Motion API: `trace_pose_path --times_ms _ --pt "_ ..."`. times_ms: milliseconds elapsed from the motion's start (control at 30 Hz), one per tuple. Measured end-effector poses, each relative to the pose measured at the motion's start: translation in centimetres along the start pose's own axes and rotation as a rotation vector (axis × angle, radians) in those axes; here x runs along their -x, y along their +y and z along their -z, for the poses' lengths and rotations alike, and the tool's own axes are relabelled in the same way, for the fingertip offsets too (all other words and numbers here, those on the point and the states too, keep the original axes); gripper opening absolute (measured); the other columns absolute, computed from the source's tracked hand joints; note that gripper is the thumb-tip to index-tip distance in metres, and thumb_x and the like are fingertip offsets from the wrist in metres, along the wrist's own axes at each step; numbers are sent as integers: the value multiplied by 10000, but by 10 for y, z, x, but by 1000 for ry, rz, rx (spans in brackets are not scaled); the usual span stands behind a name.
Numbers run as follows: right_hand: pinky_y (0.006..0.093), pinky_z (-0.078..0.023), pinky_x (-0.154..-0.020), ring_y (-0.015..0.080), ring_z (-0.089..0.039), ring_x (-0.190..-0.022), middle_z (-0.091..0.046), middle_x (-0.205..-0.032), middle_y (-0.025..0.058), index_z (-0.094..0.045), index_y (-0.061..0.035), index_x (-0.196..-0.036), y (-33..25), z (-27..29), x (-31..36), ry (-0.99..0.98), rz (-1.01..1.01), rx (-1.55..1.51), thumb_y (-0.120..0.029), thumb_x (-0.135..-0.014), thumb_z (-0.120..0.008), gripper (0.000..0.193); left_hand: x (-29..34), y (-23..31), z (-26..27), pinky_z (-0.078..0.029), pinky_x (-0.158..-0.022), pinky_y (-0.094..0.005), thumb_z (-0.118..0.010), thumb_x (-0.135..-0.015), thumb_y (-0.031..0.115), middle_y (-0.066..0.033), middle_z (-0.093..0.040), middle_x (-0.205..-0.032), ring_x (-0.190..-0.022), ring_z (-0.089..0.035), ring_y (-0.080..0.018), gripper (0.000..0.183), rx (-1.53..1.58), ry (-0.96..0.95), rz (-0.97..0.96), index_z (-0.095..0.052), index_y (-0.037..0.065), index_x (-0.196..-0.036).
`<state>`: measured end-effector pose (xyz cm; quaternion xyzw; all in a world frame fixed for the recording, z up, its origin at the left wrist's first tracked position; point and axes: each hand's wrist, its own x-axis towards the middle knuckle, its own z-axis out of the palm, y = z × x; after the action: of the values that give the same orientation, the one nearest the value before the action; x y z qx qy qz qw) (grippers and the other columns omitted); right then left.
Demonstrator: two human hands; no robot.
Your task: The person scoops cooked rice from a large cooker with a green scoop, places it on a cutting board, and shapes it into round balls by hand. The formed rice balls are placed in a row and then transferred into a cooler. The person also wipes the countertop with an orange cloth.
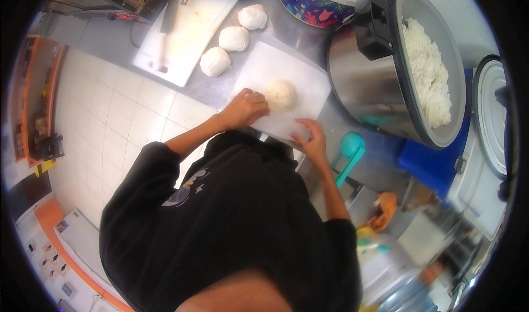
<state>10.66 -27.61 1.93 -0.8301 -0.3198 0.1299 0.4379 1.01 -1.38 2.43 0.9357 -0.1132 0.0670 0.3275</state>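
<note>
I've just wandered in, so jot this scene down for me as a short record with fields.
Left hand: fingers curled, at the white paper, close by the rice mound
Right hand: at the paper's near right edge
Wrapped bundles: three, white, in a slanting row
Cutting board: white, left of the bundles, knife on top
Steel pot: large, right of the paper, holding rice
Scoop: teal, right of the right hand
</note>
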Motion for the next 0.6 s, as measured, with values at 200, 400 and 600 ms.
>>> trace_pose_path --times_ms 200,400,600 --pt "273 -458 -691 142 -544 -709 -651 -802 58 -726 -38 -884 21 10 -26 43 -201 -221 -200 -843 -721 167 -2 -38 41 -333 -967 -393 -703 -833 237 -43 -632 -1079 -1137 -525 -214 197 -30 -76 114 -651 114 -978" --pt "260 -394 -531 74 -431 -567 -598 -664 34 -667 -18 -935 23 -23 -25 354 -296 -257 -260 -929 -631 244 7 -54 23 -474 -782 -355 -615 -914 170 -119 -665 -901 -863 -639 -272 136 476 -7 379 -647 50 -969" --pt "315 -424 -521 181 -513 -511 -587 -629 57 -638 -37 -885 19 -46 -7 476 -267 -58 -238 -929 -618 207 12 -49 -1 -494 -627 -339 -610 -908 154 -144 -657 -791 -686 -631 -296 121 316 173 449 -624 40 -945"
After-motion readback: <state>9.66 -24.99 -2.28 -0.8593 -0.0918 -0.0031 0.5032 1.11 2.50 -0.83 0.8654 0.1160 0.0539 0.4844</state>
